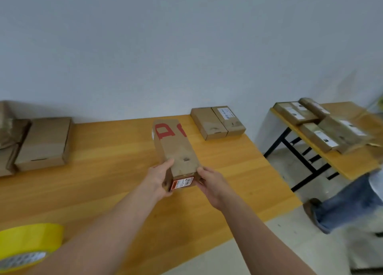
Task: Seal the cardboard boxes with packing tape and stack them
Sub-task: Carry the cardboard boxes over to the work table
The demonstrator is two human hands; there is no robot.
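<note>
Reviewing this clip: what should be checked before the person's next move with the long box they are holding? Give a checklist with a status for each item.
1. Grip: left hand and right hand both hold the long box at its near end: ok.
2. Seal on the long box: no tape shows on top, but the picture is blurry: cannot tell.
3. Tape roll available: it lies at the table's near left edge, with no hand on it: ok.
4. Bare table below the long box for setting it down: ok.
5. Stack started: the two boxes at the far edge lie side by side, not stacked: not ok.
</note>
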